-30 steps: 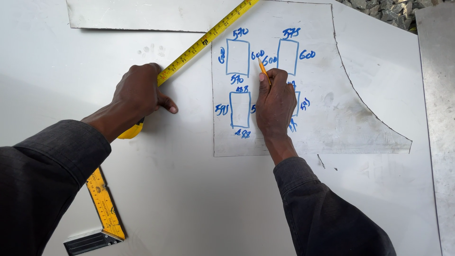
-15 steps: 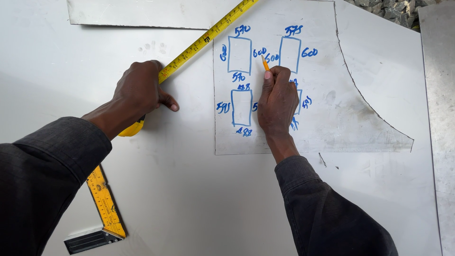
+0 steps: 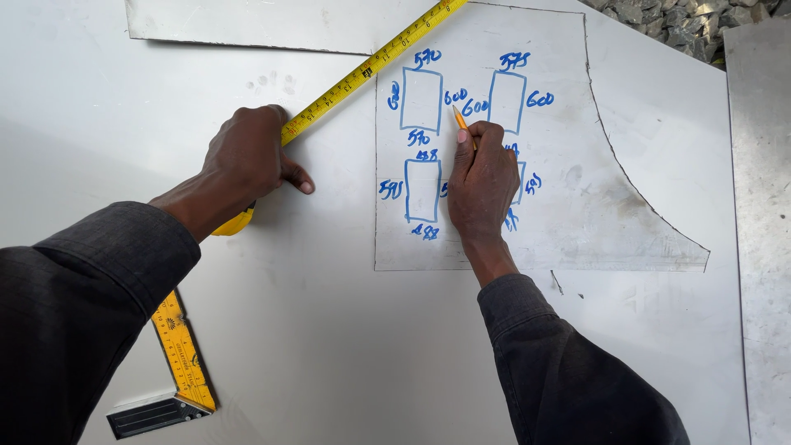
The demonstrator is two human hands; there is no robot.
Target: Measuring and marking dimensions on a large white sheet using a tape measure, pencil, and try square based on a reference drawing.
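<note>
Head view: right hand point(image 3: 482, 177) grips a short orange pencil point(image 3: 461, 124); left hand point(image 3: 247, 161) presses the yellow tape measure point(image 3: 371, 64) flat.

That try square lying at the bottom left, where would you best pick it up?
Probably by the dark stock, coming from the lower left. It is the thicker, blockier end, lying free on the white sheet, while the thin yellow blade lies flat and runs up under the left sleeve, so fingers would find little to catch there.
</note>
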